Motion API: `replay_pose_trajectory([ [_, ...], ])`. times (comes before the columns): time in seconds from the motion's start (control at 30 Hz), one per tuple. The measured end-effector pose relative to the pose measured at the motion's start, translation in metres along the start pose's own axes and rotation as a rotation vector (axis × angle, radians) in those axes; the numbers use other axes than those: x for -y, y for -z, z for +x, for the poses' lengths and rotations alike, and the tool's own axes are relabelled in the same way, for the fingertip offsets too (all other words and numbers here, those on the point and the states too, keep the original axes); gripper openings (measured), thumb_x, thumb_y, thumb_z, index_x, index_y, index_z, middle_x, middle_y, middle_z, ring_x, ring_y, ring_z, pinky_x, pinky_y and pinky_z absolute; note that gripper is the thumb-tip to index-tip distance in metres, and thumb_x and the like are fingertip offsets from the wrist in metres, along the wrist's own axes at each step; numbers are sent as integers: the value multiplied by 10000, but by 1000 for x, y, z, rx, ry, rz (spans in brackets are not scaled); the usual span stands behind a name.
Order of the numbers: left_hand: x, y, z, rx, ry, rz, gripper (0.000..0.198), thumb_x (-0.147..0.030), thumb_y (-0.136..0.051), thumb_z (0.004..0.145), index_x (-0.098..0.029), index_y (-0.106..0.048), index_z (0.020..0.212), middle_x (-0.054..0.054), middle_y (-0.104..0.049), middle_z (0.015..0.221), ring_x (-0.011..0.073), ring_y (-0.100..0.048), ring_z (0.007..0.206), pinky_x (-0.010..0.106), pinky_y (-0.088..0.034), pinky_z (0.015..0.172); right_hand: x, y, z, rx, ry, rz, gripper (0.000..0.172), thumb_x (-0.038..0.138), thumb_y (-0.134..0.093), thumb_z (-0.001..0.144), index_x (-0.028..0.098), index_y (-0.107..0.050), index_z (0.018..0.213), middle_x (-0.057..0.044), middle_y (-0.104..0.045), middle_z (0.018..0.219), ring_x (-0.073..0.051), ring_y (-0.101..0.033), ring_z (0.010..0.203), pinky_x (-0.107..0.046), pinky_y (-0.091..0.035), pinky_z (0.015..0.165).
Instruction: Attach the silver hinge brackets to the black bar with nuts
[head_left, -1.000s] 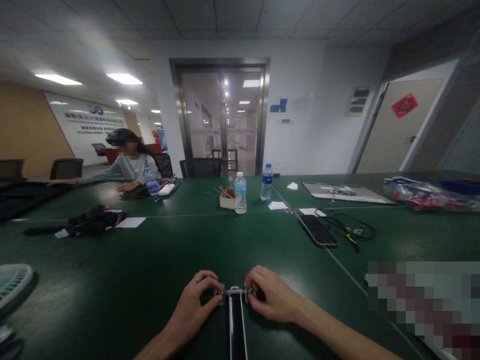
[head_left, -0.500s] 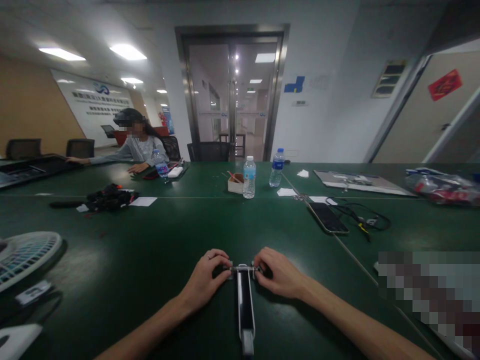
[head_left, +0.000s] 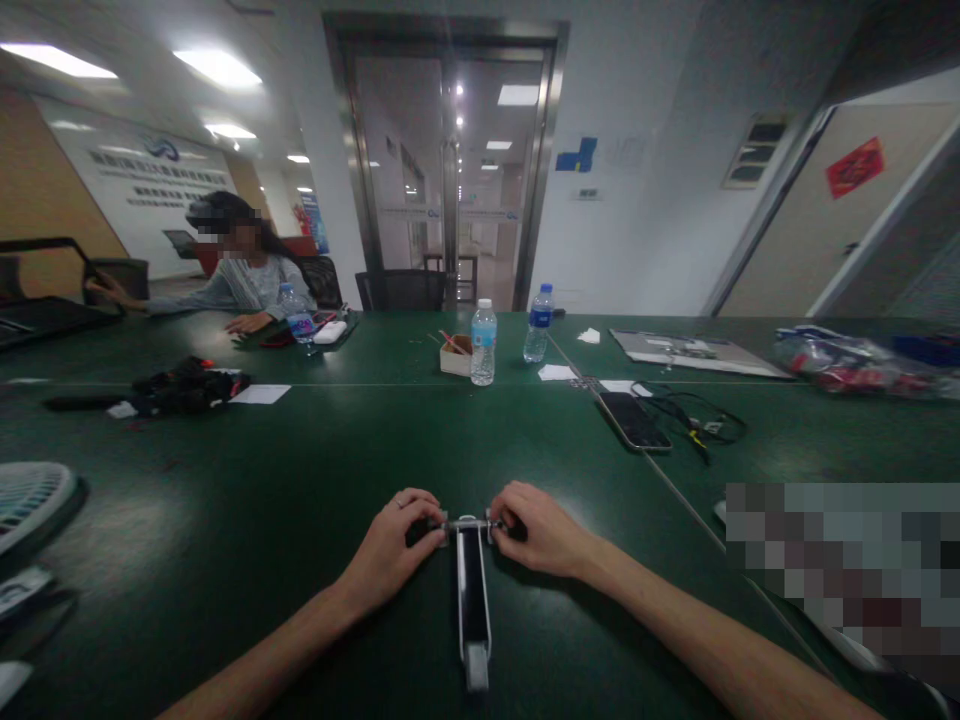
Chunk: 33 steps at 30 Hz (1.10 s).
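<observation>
- Two hands meet one small piece: the fingers of the left hand (head_left: 394,545) pinch the left end of a metal crossbar (head_left: 469,524), thumb against forefinger
- The fingers of the right hand (head_left: 544,530) are curled and closed in the same way on its right end, though the exact contact is partly hidden behind the knuckles
- Between the two sets of fingers and running from them back toward the wearer lies a narrow frame (head_left: 473,590) with pale edges and a dark middle strip, over the green counter (head_left: 337,440); a grey block (head_left: 476,666) forms its near end
- It looks light and stiff, with smooth rails that could slip under a loose pinch; the small fittings at the bar's ends seem the fiddliest part, so fingertips suit them, while the rails look the firmer hold
- Beyond the fingers stands a water bottle (head_left: 484,345) beside a small box (head_left: 455,358); beyond and right of the right fingers lies a phone (head_left: 634,420)
</observation>
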<state>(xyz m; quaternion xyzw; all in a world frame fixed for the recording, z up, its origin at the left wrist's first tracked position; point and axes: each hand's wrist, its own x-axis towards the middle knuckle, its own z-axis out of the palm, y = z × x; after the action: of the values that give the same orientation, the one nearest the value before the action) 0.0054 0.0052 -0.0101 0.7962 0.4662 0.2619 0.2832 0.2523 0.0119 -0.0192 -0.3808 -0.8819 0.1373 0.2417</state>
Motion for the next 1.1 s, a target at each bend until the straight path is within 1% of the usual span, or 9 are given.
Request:
replay_pose_trajectory([
  [0.13,-1,0,1,-6,10,4,99,-236,-580,827,-204,-637,901,44,-574,1060,239,-539,1003,393,-455,883,0,-3,1,-31,-18,-39,80,162,-564,794,169,-561,874,5,-527,728,-130,-475,697,-257,-362,666],
  [0.33,-7,2,2,-16,92,25,133,-280,-521,866,-191,-600,923,49,-574,1013,221,-540,885,332,-488,725,-4,-5,4,-150,-227,-80,90,170,-511,851,168,-575,914,-29,-564,806,-149,-514,738,-288,-417,690],
  [0.47,-9,2,1,-18,102,40,162,-293,-526,858,-187,-596,957,50,-576,1018,225,-540,892,330,-481,726,18,7,5,-233,-338,-22,204,130,-482,828,165,-541,1020,-70,-534,1003,-153,-538,826,-298,-467,733],
  [0.53,-9,2,1,-38,122,41,187,-308,-522,855,-182,-595,972,53,-581,995,227,-548,868,325,-479,701,39,14,6,-169,-352,-5,253,181,-480,848,175,-525,1097,-88,-503,1092,-166,-543,874,-308,-486,751],
  [0.63,-9,2,0,-61,124,33,213,-327,-513,853,-177,-593,981,55,-589,960,225,-560,831,314,-475,665,68,15,10,38,-387,-49,392,337,-539,845,224,-489,1218,-103,-448,1213,-231,-535,978,-353,-508,758],
  [0.73,-11,2,0,-62,104,33,205,-317,-507,848,-178,-593,971,52,-594,935,221,-565,815,315,-477,662,80,5,18,136,-419,-223,514,293,-559,821,280,-414,1314,-114,-369,1335,-321,-468,1114,-423,-506,783],
  [0.83,-13,3,-1,-62,108,40,197,-287,-499,843,-169,-592,970,56,-590,929,220,-565,815,323,-479,676,78,-3,28,190,-451,-339,578,167,-522,815,320,-365,1349,-119,-329,1375,-324,-485,1110,-404,-509,759],
  [0.93,-15,3,-1,-66,121,39,200,-262,-492,838,-158,-592,975,61,-583,934,221,-565,822,328,-480,685,71,-4,36,229,-461,-385,536,128,-488,824,339,-404,1309,-106,-403,1290,-298,-529,1052,-365,-510,717],
  [1.1,-13,2,-2,-80,117,17,188,-271,-502,836,-165,-596,959,51,-577,919,218,-564,806,324,-479,676,40,-1,50,200,-512,-504,463,76,-437,831,289,-466,1241,-113,-449,1197,-273,-540,1024,-319,-495,685],
])
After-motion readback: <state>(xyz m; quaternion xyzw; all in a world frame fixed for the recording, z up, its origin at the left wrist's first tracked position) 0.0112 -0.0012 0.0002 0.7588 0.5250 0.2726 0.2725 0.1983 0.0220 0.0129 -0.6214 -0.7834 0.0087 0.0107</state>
